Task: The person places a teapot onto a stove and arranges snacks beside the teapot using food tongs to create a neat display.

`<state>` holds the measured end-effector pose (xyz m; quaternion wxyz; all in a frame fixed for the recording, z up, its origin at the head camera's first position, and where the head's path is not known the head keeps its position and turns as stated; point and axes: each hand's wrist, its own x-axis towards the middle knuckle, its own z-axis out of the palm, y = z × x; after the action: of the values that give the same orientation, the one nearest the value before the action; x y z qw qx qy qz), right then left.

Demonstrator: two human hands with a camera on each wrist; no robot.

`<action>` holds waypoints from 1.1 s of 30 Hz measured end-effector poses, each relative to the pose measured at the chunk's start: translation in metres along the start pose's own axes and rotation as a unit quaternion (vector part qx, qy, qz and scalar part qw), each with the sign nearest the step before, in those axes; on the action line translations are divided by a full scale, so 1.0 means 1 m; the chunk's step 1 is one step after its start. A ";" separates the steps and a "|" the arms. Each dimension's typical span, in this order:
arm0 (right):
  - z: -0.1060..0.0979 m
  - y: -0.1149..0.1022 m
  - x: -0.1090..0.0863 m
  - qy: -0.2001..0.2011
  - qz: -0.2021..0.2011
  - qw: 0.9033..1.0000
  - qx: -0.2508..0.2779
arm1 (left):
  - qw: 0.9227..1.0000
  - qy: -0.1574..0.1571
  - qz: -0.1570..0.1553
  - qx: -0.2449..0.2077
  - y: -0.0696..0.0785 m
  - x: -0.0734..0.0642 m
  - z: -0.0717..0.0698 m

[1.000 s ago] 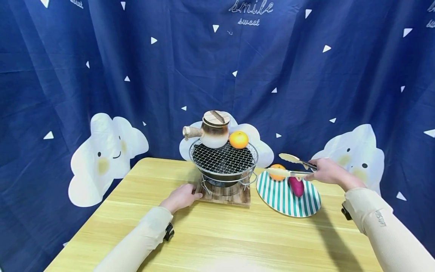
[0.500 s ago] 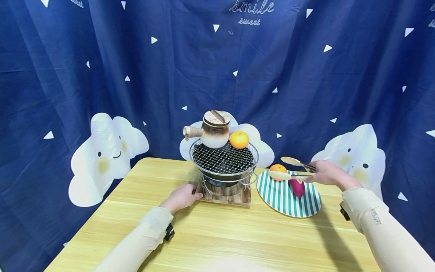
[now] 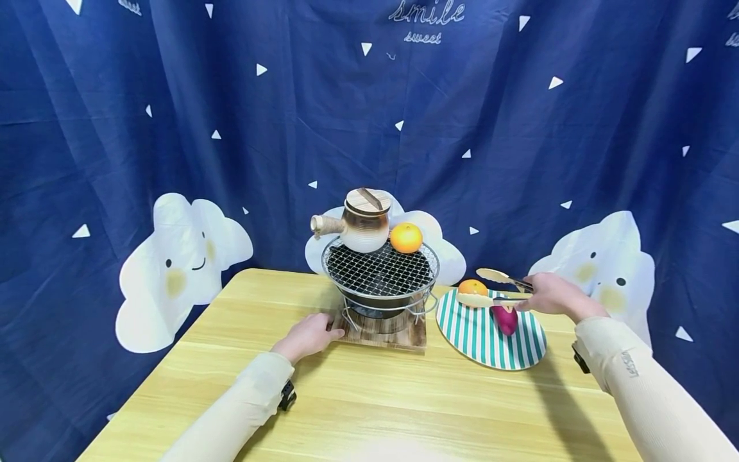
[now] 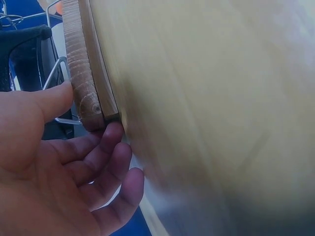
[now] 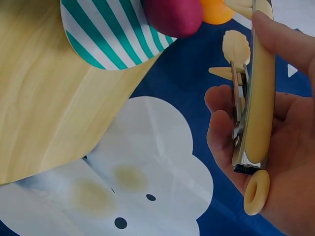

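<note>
My left hand (image 3: pixel 308 335) pinches the near left corner of a brown wooden board (image 3: pixel 381 341); the left wrist view shows the thumb on its edge and fingers curled at the corner. On that board stands a round tabletop grill (image 3: pixel 378 273) with a wire mesh. My right hand (image 3: pixel 557 295) holds tongs (image 5: pixel 262 98) with beige scalloped tips, their arms parted. In the head view the near tip overlaps a mandarin orange (image 3: pixel 472 285), and the far tip sits higher, beyond it. A purple sweet potato (image 3: pixel 506 321) lies beside this orange on a green-and-white striped oval plate (image 3: pixel 479 343).
A clay teapot (image 3: pixel 365 237) with a wooden lid and a wrapped side handle sits at the back of the mesh. Another mandarin orange (image 3: pixel 407 238) rests right of it. Behind the light wooden table (image 3: pixel 346 410) hangs a blue curtain (image 3: pixel 323 102).
The tongs in my right hand have dropped slightly and shifted a little right, bringing the tips lower around the plate's orange. My left hand stays at the board's corner.
</note>
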<state>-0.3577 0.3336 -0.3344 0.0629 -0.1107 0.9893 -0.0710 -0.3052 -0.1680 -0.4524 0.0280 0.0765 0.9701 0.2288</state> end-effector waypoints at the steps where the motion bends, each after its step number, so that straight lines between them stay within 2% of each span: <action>1: 0.000 0.000 0.001 0.000 0.000 1.000 -0.001 | 1.000 0.000 0.000 0.000 0.000 0.000 0.000; 11: 0.002 -0.002 0.005 0.002 -0.004 1.000 -0.013 | 1.000 0.005 0.002 0.000 0.000 0.000 0.000; 24: 0.002 -0.009 0.005 0.006 0.021 1.000 -0.021 | 1.000 0.007 0.002 0.008 -0.003 0.003 0.003; 33: 0.002 -0.007 0.006 0.017 0.009 0.999 -0.028 | 1.000 0.010 0.005 0.008 -0.004 0.003 0.004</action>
<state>-0.3623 0.3251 -0.3356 0.0430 -0.1026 0.9928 -0.0444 -0.3080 -0.1696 -0.4580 0.0170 0.0795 0.9716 0.2222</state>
